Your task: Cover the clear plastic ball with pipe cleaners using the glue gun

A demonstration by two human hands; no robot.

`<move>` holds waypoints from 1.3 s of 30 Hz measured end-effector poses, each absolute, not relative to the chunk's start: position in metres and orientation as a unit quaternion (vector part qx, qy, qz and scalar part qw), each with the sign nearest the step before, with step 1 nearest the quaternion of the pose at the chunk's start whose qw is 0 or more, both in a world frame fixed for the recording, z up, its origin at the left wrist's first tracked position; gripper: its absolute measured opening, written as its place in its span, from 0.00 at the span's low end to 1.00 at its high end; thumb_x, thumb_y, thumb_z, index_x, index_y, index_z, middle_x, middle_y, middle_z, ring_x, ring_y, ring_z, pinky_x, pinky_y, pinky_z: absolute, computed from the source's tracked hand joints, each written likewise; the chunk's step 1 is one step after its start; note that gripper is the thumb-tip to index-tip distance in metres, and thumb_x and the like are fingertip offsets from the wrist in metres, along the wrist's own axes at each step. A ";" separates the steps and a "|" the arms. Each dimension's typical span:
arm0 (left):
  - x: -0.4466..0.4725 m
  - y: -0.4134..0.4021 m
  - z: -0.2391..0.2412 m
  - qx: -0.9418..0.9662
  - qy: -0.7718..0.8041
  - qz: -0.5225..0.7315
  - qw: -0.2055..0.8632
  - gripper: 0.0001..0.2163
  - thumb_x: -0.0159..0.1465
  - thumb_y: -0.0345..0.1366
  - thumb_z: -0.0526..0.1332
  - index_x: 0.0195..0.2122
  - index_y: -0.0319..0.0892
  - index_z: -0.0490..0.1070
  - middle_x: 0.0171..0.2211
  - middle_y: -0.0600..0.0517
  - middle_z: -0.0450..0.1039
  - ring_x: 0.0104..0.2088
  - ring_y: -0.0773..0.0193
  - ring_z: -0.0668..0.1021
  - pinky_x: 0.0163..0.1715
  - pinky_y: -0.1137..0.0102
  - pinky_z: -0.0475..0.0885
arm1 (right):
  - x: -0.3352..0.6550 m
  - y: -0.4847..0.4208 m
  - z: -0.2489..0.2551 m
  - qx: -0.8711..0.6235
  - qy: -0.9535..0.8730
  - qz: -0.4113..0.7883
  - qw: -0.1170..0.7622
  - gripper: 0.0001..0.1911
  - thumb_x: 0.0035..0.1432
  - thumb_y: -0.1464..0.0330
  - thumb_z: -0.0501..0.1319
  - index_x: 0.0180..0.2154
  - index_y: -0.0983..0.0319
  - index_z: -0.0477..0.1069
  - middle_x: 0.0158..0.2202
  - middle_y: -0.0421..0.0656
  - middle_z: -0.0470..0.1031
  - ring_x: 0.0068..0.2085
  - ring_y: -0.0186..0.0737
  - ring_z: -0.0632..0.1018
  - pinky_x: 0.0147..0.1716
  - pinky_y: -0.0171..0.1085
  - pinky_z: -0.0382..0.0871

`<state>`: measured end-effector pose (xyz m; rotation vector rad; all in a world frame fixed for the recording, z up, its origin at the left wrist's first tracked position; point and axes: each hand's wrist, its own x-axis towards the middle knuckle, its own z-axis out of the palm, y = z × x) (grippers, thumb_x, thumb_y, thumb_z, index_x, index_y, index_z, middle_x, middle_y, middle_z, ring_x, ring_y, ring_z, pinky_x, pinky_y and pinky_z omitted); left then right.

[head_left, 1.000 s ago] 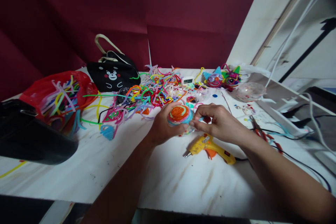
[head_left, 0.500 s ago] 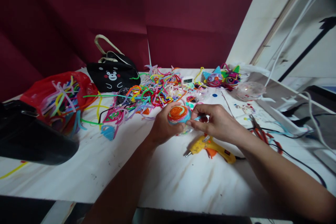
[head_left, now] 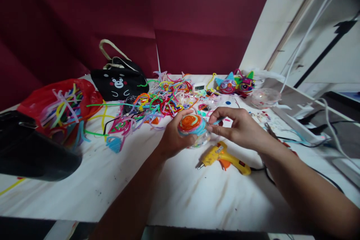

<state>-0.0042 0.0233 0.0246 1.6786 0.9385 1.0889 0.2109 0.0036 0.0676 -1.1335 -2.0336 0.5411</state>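
Note:
My left hand (head_left: pixel 173 138) is wrapped round a clear plastic ball (head_left: pixel 201 140) whose top is covered by a coil of orange, pale and light blue pipe cleaner. At its right side my right hand (head_left: pixel 233 125) pinches a light blue pipe cleaner (head_left: pixel 218 121), which reaches the coil's blue outer ring. Just below the hands a yellow hot glue gun (head_left: pixel 222 156) lies on its side, with an orange piece (head_left: pixel 224 164) partly under it. Its cord runs beneath my right forearm.
A tangled heap of pipe cleaners (head_left: pixel 168 95) spreads behind my hands. To the left are a red bag (head_left: pixel 30 99), a black bin (head_left: pixel 36 150) and a black bag (head_left: pixel 112 82). Decorated balls (head_left: pixel 226 85), a clear bowl (head_left: pixel 264 98) and pliers (head_left: pixel 270 131) lie to the right.
My right hand has drawn slightly away to the right from the ball, still pinching the pipe cleaner. More of the ball's clear side shows. The view has shifted a little.

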 end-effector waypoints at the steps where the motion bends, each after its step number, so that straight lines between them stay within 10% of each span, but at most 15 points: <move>1: -0.004 0.023 0.024 0.678 0.379 0.439 0.451 0.33 0.46 0.36 0.67 0.56 0.39 0.65 0.47 0.46 0.75 0.45 0.52 0.78 0.45 0.63 0.74 | 0.210 0.004 0.067 -0.442 -0.790 0.211 0.368 0.05 0.56 0.66 0.67 0.31 0.61 0.74 0.29 0.38 0.75 0.30 0.35 0.74 0.32 0.34 0.66; 32: -0.006 0.024 0.012 0.672 0.201 0.390 0.596 0.39 0.50 0.42 0.73 0.62 0.45 0.59 0.51 0.46 0.72 0.47 0.54 0.78 0.43 0.69 0.72 | 0.220 -0.007 0.061 -0.483 -0.627 0.498 0.356 0.22 0.37 0.59 0.76 0.31 0.62 0.72 0.26 0.37 0.71 0.27 0.33 0.69 0.28 0.34 0.63; 39: -0.004 0.025 0.012 0.691 0.193 0.379 0.584 0.40 0.49 0.44 0.74 0.61 0.44 0.59 0.54 0.44 0.70 0.51 0.50 0.76 0.47 0.65 0.72 | 0.222 -0.016 0.047 -0.498 -0.571 0.502 0.416 0.28 0.36 0.65 0.77 0.39 0.59 0.68 0.40 0.39 0.72 0.35 0.34 0.73 0.32 0.34 0.69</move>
